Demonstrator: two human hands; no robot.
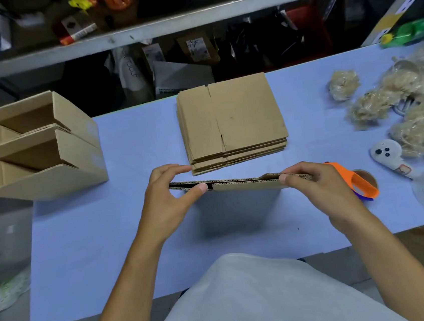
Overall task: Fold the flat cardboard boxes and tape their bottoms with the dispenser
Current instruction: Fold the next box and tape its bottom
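While both hands pinch it, flat box (242, 183) stands on edge between left hand (168, 191) and right hand (313, 186) | risk: uneven squeeze bends it crooked | tape dispenser (357, 181) just behind right hand

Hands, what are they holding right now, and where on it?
One flat box, edge-on above the table. The left hand pinches its left end, the right hand its right end.
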